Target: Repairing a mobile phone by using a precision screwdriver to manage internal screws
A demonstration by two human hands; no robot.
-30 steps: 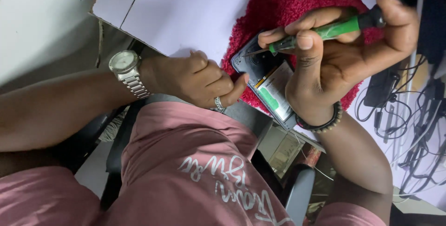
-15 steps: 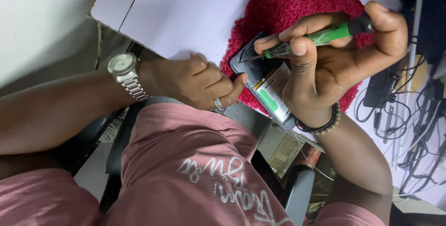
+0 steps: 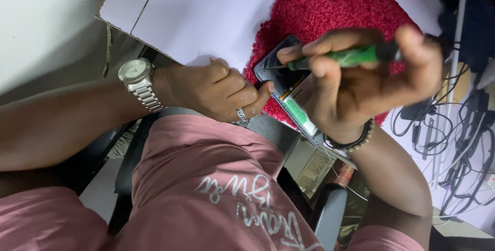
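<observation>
An opened phone (image 3: 289, 94) with its back off lies on a red fuzzy mat (image 3: 330, 9) at the near edge of a white table (image 3: 206, 9). My right hand (image 3: 361, 83) grips a green-handled screwdriver (image 3: 350, 56), its thin tip resting on the phone's upper corner. My left hand (image 3: 211, 88), fingers curled and wearing a ring and a silver watch (image 3: 136, 78), presses its thumb against the phone's left edge. Much of the phone is hidden under my right hand.
Black cables (image 3: 454, 143) hang in a tangle at the right beside the table. My pink shirt (image 3: 216, 189) fills the bottom of the view. A dark chair arm (image 3: 327, 215) sits below the table edge.
My right hand has shifted slightly right and lower, swinging the screwdriver more level with its tip still on the phone's corner. The left hand has stayed put.
</observation>
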